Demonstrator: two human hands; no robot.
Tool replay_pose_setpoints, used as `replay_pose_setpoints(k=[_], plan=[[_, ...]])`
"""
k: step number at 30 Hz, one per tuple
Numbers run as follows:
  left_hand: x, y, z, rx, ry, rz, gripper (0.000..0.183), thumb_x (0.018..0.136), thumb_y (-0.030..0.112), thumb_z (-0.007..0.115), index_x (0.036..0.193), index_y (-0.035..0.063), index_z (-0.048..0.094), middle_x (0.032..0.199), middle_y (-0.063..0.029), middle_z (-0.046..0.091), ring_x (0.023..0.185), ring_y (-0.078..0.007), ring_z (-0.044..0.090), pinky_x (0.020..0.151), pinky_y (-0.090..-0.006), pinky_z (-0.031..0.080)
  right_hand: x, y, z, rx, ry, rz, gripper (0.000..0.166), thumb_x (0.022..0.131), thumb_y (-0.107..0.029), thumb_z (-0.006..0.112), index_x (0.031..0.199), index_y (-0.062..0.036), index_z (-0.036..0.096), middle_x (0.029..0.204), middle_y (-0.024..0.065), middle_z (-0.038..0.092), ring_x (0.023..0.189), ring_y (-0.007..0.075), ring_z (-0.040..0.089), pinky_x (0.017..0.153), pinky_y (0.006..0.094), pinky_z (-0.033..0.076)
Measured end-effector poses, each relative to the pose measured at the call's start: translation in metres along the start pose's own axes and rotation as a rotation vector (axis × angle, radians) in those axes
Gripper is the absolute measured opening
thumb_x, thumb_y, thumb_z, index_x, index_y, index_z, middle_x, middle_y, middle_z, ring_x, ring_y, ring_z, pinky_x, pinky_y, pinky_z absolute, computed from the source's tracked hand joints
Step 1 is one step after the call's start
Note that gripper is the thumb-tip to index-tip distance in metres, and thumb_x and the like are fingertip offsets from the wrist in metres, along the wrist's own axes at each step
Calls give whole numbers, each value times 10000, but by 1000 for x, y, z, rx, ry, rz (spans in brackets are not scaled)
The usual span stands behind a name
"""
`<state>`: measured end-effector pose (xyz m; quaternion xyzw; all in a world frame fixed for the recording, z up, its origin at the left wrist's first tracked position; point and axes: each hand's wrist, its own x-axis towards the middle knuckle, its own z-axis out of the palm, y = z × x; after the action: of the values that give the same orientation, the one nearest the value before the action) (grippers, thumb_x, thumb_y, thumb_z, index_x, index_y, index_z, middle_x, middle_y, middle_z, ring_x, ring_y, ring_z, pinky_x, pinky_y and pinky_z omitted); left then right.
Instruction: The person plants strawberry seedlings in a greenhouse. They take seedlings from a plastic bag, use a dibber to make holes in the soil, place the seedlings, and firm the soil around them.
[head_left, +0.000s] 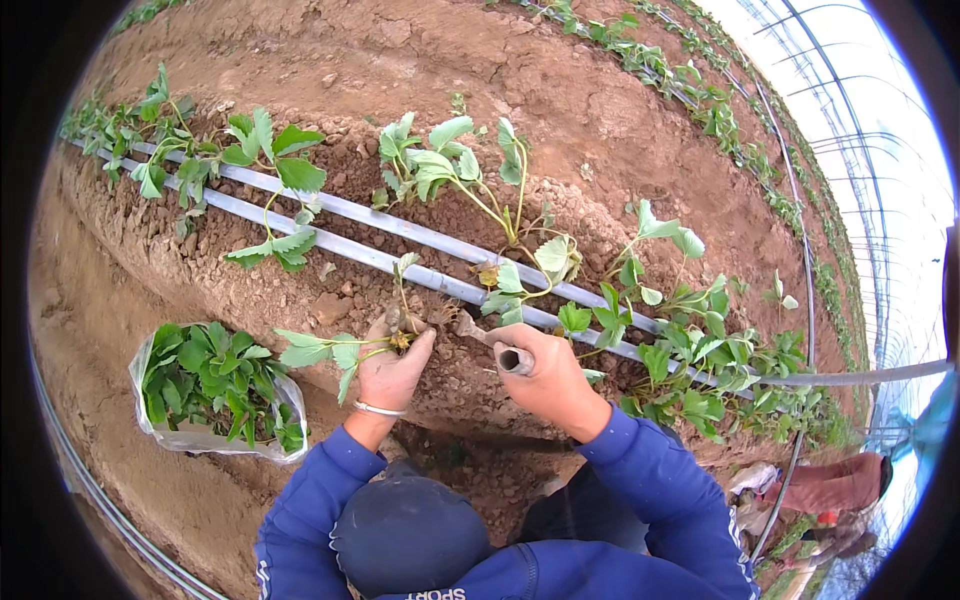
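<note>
Between the thumb and fingers of my left hand is a strawberry seedling, its leaves hanging to the left and its bare roots pointing right. My right hand grips the hollow metal handle of a small hand trowel. The trowel's narrow blade touches the soil just right of the roots, and its tip is partly hidden there. Two pale drip tapes run across the raised bed just beyond both hands. A planted strawberry plant leans over the tapes ahead of my right hand.
A clear plastic bag full of leafy seedlings stands on the path at left. Planted strawberries crowd the bed at right. A hose crosses the right side. Another person bends over at lower right, under the greenhouse frame.
</note>
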<state>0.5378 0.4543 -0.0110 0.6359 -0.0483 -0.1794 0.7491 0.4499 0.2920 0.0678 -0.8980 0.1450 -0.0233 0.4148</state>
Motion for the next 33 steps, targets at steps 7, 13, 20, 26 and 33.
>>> replay_pose_setpoints(k=[7, 13, 20, 26, 33], plan=[[12, -28, 9, 477, -131, 331, 155, 719, 21, 678, 799, 10, 546, 762, -107, 552, 692, -231, 539, 639, -317, 435, -32, 16, -5, 81, 49, 9, 291, 716, -31, 627, 1002, -74, 589, 784, 145, 616, 726, 317, 619, 631, 349, 488], [19, -45, 28, 890, -225, 467, 204, 675, 62, 693, 837, 51, 570, 791, -150, 584, 779, -328, 568, 703, -378, 458, -40, 16, -7, 29, 101, -7, 183, 792, -13, 577, 969, -21, 622, 777, 141, 631, 659, 233, 634, 611, 299, 494], [36, -36, 18, 1320, -359, 580, 298, 702, 284, 684, 881, 60, 604, 835, -168, 630, 776, -354, 596, 694, -438, 469, -76, -12, -50, 79, 150, -62, 161, 755, 16, 594, 911, -7, 627, 732, 115, 626, 617, 222, 619, 568, 299, 491], [46, -23, 30, 1204, -436, 322, 232, 659, 208, 704, 717, 7, 604, 731, -179, 622, 683, -353, 589, 726, -427, 467, -81, 10, -39, 27, 146, -59, 204, 719, -7, 609, 922, -29, 620, 649, 114, 565, 553, 252, 575, 518, 335, 460], [44, -19, 26, 1090, -419, 248, 190, 688, 129, 669, 790, -13, 595, 740, -168, 627, 698, -301, 617, 637, -368, 480, -80, 19, -36, 126, 201, -94, 189, 734, 6, 597, 919, -30, 612, 682, 100, 587, 566, 243, 578, 530, 331, 460]])
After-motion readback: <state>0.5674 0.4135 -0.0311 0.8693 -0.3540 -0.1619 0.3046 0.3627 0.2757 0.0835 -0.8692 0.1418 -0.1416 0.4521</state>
